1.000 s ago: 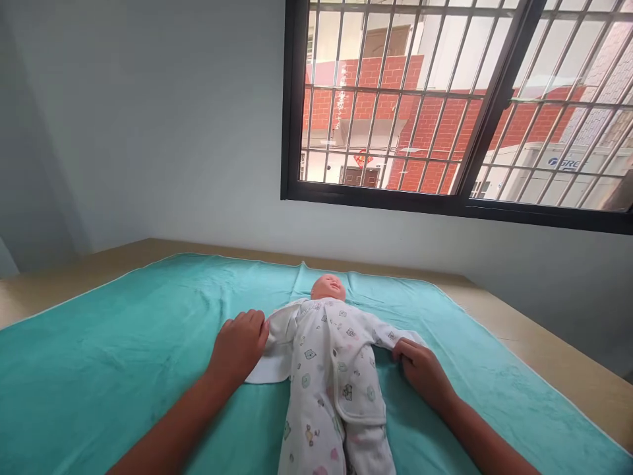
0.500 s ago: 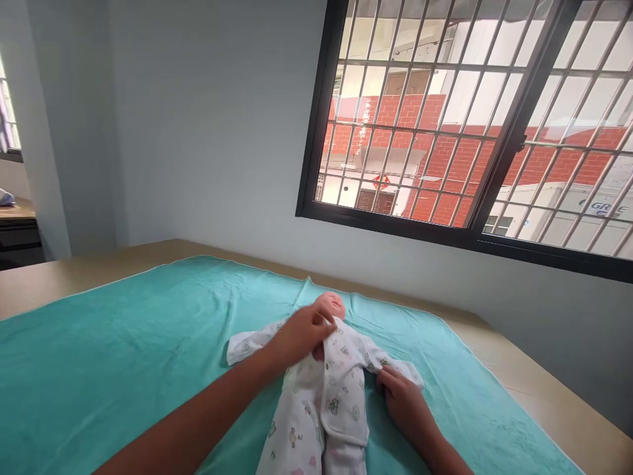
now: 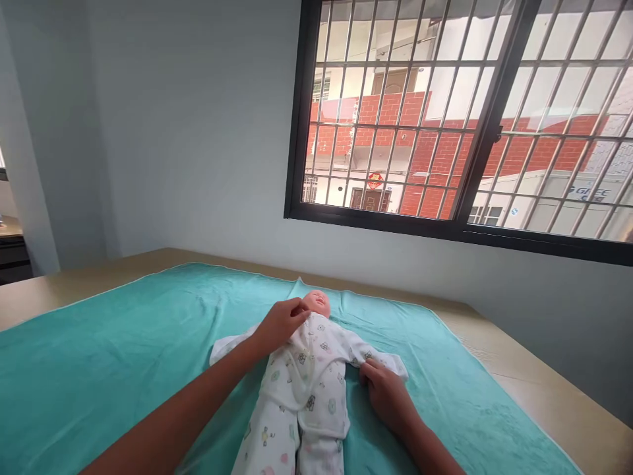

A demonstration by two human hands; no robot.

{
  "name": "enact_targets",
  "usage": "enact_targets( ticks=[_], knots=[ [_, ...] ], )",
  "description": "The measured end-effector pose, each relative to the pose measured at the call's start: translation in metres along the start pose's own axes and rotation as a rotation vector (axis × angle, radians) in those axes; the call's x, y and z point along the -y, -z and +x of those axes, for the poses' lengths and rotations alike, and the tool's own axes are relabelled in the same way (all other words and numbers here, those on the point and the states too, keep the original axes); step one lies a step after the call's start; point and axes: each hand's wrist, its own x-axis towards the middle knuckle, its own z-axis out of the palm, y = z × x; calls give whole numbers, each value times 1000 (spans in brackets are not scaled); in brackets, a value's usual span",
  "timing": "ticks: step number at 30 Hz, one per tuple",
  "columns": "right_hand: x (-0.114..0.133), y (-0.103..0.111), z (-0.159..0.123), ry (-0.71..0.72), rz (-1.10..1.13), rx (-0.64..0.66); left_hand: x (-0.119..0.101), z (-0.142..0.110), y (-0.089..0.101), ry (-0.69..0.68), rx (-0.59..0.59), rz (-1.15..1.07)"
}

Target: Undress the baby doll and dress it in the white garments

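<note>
A baby doll [image 3: 317, 301] lies on its back on a teal blanket [image 3: 163, 316], head toward the wall and sleeves spread. It wears a white baby top [image 3: 321, 353] printed with small animals, over matching trousers [image 3: 277, 429]. Near the doll's neck, my left hand [image 3: 283, 323] is closed on the edge of the top, and my forearm hides part of the sleeve on that side. My right hand [image 3: 388, 394] pinches the underside of the other sleeve. The doll's own hands do not show.
The blanket covers most of a light wooden table [image 3: 499, 349]. Behind it rises a grey wall [image 3: 198, 152] with a barred, black-framed window [image 3: 386, 132]. Part of another wooden surface [image 3: 10, 227] shows at the far left.
My left hand has drawn the front flap of the top across the doll's chest, toward the left. My right hand stays at the sleeve. The view has shifted slightly to the right.
</note>
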Motion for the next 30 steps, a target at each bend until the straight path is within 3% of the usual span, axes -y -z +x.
enact_targets(
  ticks=[2, 5, 7, 13, 17, 21, 23, 27, 30],
  knots=[
    [1, 1, 0, -9, 3, -3, 17, 17, -6, -3, -43, 209],
    [3, 2, 0, -21, 9, -2, 34, 36, -12, -49, 125, 329],
    [4, 2, 0, -21, 7, -2, 38, 44, -13, -76, 164, 331],
    [3, 0, 0, -22, 30, -16, 33, 53, -28, -59, -21, 324],
    [1, 0, 0, -24, 64, -14, 34, 47, -40, -128, -190, 320],
    [0, 2, 0, -5, 67, -22, 42, 13, -29, -201, -315, 218],
    [0, 2, -1, 17, 62, -31, 47, -19, -16, -197, -250, 184],
    [0, -1, -1, 67, 36, -71, 54, -91, 8, -164, -12, 174],
    [-2, -5, -1, 107, 23, -113, 57, -125, 15, -115, 83, 195]
  ],
)
